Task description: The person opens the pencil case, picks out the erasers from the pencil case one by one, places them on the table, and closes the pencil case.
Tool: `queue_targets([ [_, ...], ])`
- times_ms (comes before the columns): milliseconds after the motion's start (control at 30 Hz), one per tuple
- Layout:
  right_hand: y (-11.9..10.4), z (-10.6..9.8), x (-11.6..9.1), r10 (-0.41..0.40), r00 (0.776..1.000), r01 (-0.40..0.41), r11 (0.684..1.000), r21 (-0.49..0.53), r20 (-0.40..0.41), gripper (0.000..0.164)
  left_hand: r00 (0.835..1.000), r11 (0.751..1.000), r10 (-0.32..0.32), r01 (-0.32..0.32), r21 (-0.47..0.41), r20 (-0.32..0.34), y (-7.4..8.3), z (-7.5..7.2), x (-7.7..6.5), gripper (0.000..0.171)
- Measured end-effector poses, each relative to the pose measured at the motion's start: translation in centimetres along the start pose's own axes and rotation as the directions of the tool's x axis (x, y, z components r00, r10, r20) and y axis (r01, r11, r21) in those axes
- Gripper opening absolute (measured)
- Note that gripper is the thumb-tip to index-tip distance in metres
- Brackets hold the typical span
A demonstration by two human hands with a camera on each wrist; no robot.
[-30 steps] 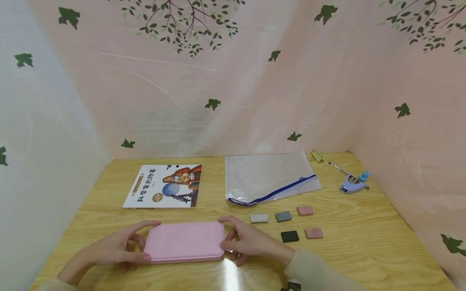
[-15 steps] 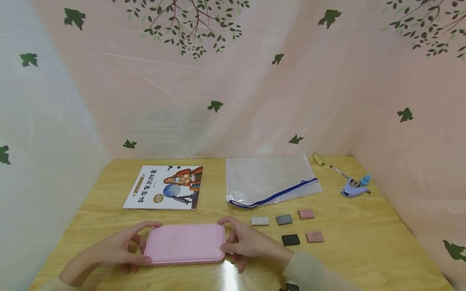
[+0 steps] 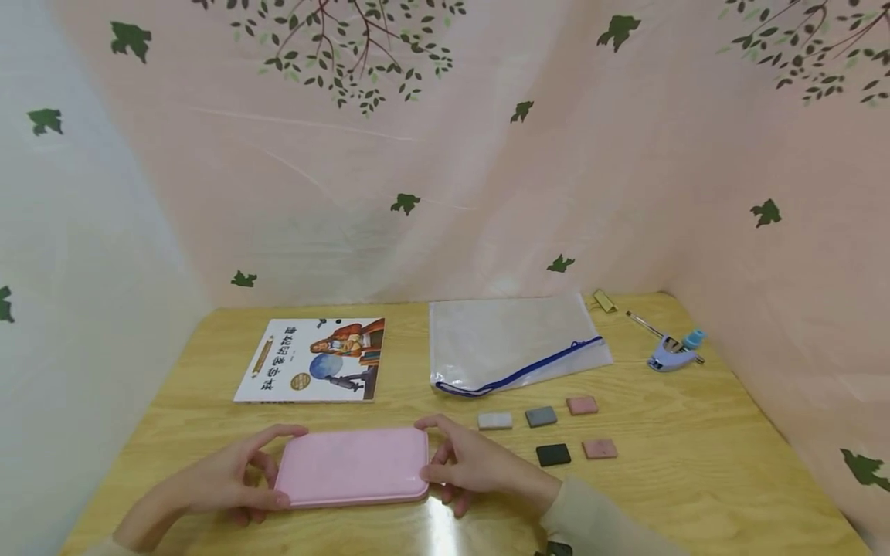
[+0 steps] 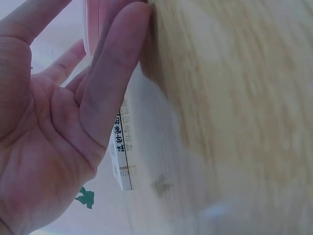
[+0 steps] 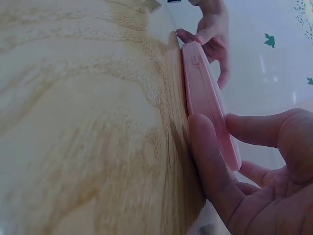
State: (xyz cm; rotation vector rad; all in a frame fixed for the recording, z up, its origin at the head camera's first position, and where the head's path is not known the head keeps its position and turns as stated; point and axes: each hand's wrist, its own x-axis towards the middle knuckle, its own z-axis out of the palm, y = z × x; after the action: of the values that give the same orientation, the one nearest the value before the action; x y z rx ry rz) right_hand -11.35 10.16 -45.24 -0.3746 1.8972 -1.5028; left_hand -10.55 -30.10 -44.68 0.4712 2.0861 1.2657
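Note:
A pink, flat case with rounded corners [image 3: 354, 467] lies at the near side of the wooden table. My left hand [image 3: 219, 475] holds its left end, with the thumb at the near corner and the index finger at the far one. At the right end, my right hand [image 3: 476, 461] grips it the same way, thumb near and index finger far. The right wrist view shows a seam along the case's edge [image 5: 208, 100] and a small raised tab [image 5: 195, 59]. In the left wrist view, the left palm [image 4: 44, 147] fills much of the picture and mostly hides the case.
Behind the case lies an illustrated book [image 3: 313, 359]. A clear zip pouch [image 3: 511, 340] with a blue zipper is at the back middle. Several small blocks, including a black one [image 3: 553, 454], sit right of my right hand. A lilac holder [image 3: 670, 355] stands far right.

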Motion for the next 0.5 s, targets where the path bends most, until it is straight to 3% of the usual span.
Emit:
queue_targets([
  [200,-0.1,-0.4,0.0,-0.027,0.999,0.027,1.0,-0.005,0.022,0.06,0.995,0.993,0.093,-0.095,0.065,0.035,-0.2,-0.7,-0.2,0.086],
  [300,-0.6,-1.5,-0.5,-0.108,0.993,0.11,0.993,-0.05,0.042,0.061,0.986,0.98,0.162,-0.165,0.115,0.032,0.3,-1.4,-0.5,0.091],
  [367,-1.3,-2.9,-1.0,-0.196,0.979,0.2,0.972,-0.124,0.049,0.057,0.974,0.956,0.223,-0.213,0.204,-0.028,1.1,-2.1,-0.8,0.089],
  [433,-2.0,-4.5,-1.6,-0.303,0.952,0.304,0.93,-0.209,0.036,0.049,0.949,0.921,0.287,-0.234,0.313,-0.134,2.2,-2.9,-1.2,0.083],
  [500,-2.9,-6.3,-2.5,-0.424,0.906,0.394,0.85,-0.35,-0.011,0.042,0.891,0.857,0.378,-0.233,0.46,-0.253,3.4,-3.7,-1.5,0.075],
])
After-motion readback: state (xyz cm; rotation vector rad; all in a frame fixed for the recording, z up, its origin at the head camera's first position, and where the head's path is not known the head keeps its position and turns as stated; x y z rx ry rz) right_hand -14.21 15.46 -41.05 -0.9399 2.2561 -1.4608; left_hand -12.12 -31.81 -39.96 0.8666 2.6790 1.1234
